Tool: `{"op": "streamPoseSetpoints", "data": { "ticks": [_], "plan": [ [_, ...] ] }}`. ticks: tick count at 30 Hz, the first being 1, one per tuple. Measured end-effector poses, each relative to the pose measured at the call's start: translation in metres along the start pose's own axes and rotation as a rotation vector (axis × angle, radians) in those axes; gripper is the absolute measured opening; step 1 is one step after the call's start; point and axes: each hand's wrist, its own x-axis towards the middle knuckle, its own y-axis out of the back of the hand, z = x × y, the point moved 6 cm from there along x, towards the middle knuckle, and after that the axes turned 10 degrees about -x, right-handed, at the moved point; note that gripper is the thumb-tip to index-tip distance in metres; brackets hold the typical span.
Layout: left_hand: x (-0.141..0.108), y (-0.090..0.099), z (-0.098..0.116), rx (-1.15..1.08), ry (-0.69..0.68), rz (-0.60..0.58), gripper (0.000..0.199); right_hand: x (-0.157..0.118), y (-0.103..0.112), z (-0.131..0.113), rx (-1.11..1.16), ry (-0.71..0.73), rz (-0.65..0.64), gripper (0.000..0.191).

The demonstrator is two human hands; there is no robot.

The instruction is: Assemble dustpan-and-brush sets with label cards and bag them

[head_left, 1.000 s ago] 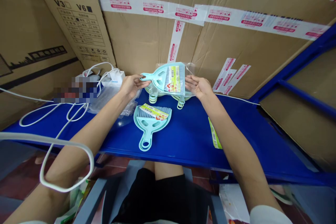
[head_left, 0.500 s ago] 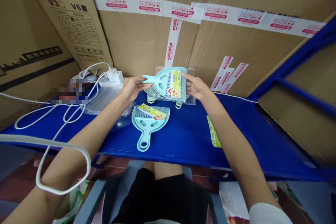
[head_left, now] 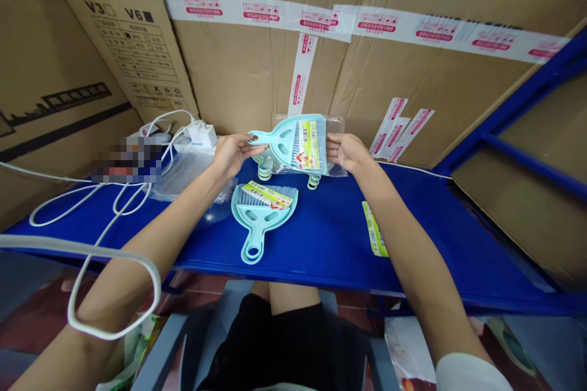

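My left hand is closed on the handle of a light-blue dustpan and brush set, held above the table with its handle pointing left. My right hand is at the wide edge of that dustpan, fingers pressed against its side. A yellow-green label card lies across the held brush's bristles. Behind and below it, partly hidden, are more sets in clear plastic with pale green ring handles. A second dustpan and brush set lies on the table nearer to me, handle towards me, with its own label card across it.
On the blue table, another label card lies by my right forearm. Clear plastic bags and white cables with a charger occupy the left. Large cardboard boxes wall the back; a blue metal frame stands right.
The held dustpan and brush set has risen and tilted slightly. My right hand has shifted a little to the right along its edge; my left hand stays on the handle.
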Motion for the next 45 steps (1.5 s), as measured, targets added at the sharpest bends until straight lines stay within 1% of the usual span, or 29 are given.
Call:
{"op": "streamPoseSetpoints", "data": {
  "ticks": [4,6,8,9,12,15,17,18,19,21,23,25,26,27,29,31,32,34,37,39,41,45],
  "plan": [
    [-0.002,0.000,0.000,0.013,-0.022,0.015,0.007,-0.001,-0.005,0.004,-0.001,-0.065,-0.036,0.033],
    [-0.003,0.000,0.001,0.012,-0.030,0.025,0.007,-0.004,-0.011,0.004,-0.034,-0.047,-0.077,0.030],
    [-0.004,-0.001,0.001,0.015,-0.038,0.030,0.007,-0.007,-0.015,0.003,-0.091,-0.006,-0.093,0.022],
    [-0.004,-0.001,0.002,0.019,-0.042,0.030,0.007,-0.008,-0.016,0.003,-0.121,0.012,-0.076,0.020],
    [-0.005,-0.003,0.002,0.039,-0.057,0.010,0.003,-0.009,-0.015,0.004,-0.192,0.052,0.042,0.021],
    [-0.008,-0.008,0.002,0.058,-0.060,-0.018,0.002,-0.006,-0.013,0.003,-0.227,0.091,0.112,0.014],
    [-0.013,-0.014,0.001,0.063,-0.060,-0.058,0.004,0.000,-0.008,-0.001,-0.238,0.138,0.162,0.012],
    [-0.016,-0.019,0.000,0.064,-0.060,-0.097,0.004,0.004,-0.003,-0.004,-0.245,0.176,0.202,0.011],
    [-0.019,-0.024,-0.001,0.063,-0.056,-0.147,0.004,0.008,0.005,-0.008,-0.258,0.228,0.252,0.009],
    [-0.026,-0.034,-0.003,0.061,-0.028,-0.247,0.012,0.015,0.031,-0.020,-0.318,0.356,0.371,0.009],
    [-0.030,-0.039,-0.006,0.058,0.014,-0.301,0.020,0.020,0.066,-0.032,-0.442,0.490,0.490,0.018],
    [-0.031,-0.039,-0.009,0.049,0.039,-0.302,0.023,0.024,0.106,-0.041,-0.624,0.594,0.546,0.032],
    [-0.030,-0.038,-0.010,0.046,0.046,-0.295,0.023,0.027,0.124,-0.044,-0.752,0.620,0.547,0.037],
    [-0.029,-0.037,-0.010,0.048,0.053,-0.288,0.022,0.031,0.140,-0.044,-0.900,0.630,0.518,0.041],
    [-0.026,-0.035,-0.012,0.058,0.065,-0.277,0.021,0.040,0.171,-0.038,-1.016,0.597,0.464,0.044],
    [-0.024,-0.033,-0.012,0.072,0.072,-0.263,0.021,0.050,0.190,-0.028,-1.116,0.562,0.395,0.042],
    [-0.023,-0.032,-0.012,0.078,0.073,-0.256,0.021,0.055,0.195,-0.021,-1.155,0.549,0.363,0.040],
    [-0.023,-0.031,-0.011,0.090,0.072,-0.244,0.022,0.066,0.199,-0.008,-1.216,0.532,0.321,0.039],
    [-0.023,-0.031,-0.010,0.112,0.065,-0.236,0.020,0.082,0.195,0.011,-1.298,0.526,0.276,0.043],
    [-0.022,-0.030,-0.010,0.128,0.057,-0.229,0.019,0.089,0.186,0.024,-1.341,0.536,0.234,0.043],
    [-0.021,-0.028,-0.009,0.138,0.048,-0.217,0.019,0.093,0.174,0.037,-1.442,0.562,0.204,0.041],
    [-0.019,-0.026,-0.010,0.152,0.038,-0.200,0.020,0.093,0.152,0.053,-1.647,0.570,0.204,0.036]
  ]
}}
